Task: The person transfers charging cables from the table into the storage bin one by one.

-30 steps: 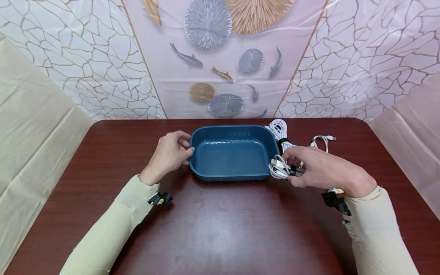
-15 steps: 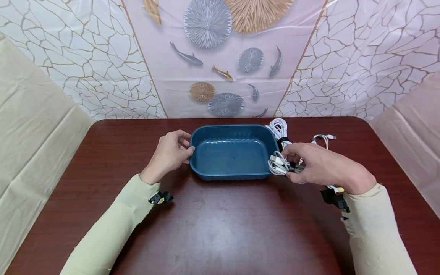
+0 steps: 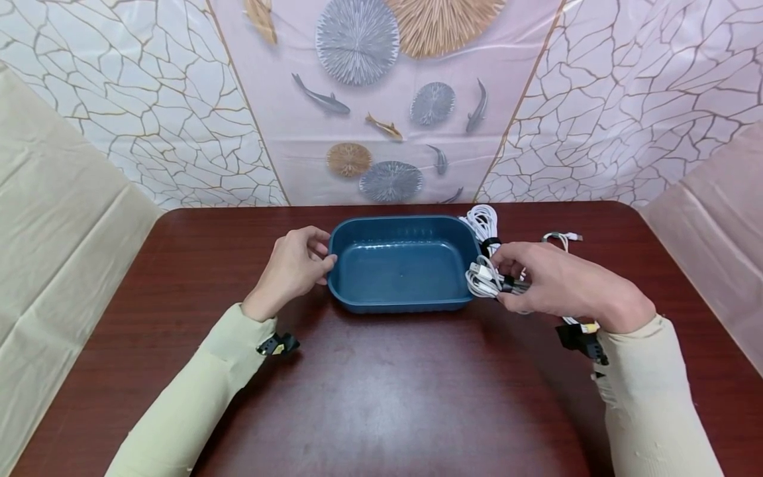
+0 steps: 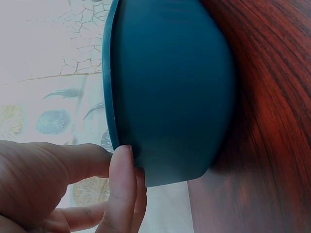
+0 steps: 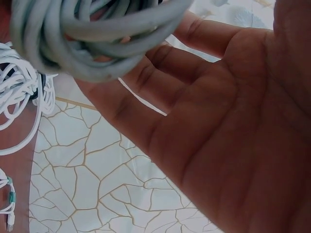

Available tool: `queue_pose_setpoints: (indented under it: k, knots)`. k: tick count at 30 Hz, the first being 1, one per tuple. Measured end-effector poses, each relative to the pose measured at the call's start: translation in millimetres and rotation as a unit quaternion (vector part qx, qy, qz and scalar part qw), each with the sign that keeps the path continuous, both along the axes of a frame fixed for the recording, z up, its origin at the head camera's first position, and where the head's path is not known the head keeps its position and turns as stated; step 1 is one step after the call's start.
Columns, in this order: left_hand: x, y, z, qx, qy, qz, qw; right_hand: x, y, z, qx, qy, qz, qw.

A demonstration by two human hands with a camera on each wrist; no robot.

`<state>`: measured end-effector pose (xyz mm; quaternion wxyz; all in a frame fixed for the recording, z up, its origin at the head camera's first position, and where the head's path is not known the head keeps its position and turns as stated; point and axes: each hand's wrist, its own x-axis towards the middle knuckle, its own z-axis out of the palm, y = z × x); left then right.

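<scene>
Starting left, we have the left hand (image 3: 295, 265) pinching the blue tub (image 3: 403, 268) at its left end, thumb at the rim and fingers on the outer wall; we read that as a steadying grip, since the rim is the easy part to catch. Tub sits upright on the worktop (image 3: 357, 397), long side facing us, which leaves both ends within reach. Past its right end, toward the back, we get a white cable coil (image 3: 481, 222) on the worktop, its loops kept together by a dark band. In front of that, we see the held cable bundle (image 3: 484, 278), strapped round the middle, coming over the tub's right end in the head view; we can't tell if it touches the rim. The right hand (image 3: 554, 281) pinches it by the strapped part, probably because that's the firmest bit, leaving the plug and loops poking toward the tub. Far right, we note a thin white cable (image 3: 565, 243) with a green tie, plus a yellow-tipped plug (image 3: 590, 328) partly hidden by the wrist.
</scene>
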<state>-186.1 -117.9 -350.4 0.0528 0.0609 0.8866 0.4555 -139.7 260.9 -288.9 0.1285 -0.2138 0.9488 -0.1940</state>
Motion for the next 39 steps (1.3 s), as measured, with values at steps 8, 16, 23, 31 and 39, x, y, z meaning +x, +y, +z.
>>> queue_pose_setpoints:
  k: [8, 16, 23, 31, 39]
  knots:
    - [0.1, 0.8, 0.5, -0.002, -0.001, 0.0, 1.0, -0.5, -2.9, 1.0, -0.005, 0.003, -0.001, 1.0]
    - [0.3, 1.2, 0.7, -0.003, -0.002, 0.002, 1.0, -0.2, -6.7, 3.4, -0.024, -0.007, -0.012, 1.0]
    - [0.3, 1.6, 0.8, -0.004, -0.004, 0.002, 1.0, -2.6, -8.6, 5.1, 0.0, 0.003, -0.008, 1.0]
    - [0.3, 1.0, 0.3, 0.0, -0.002, 0.002, 1.0, -5.6, -10.7, 7.1, -0.002, 0.007, -0.006, 1.0]
    - [0.6, 0.9, 0.5, -0.003, -0.004, 0.004, 1.0, -8.1, -13.1, 8.5, -0.004, 0.006, -0.006, 1.0]
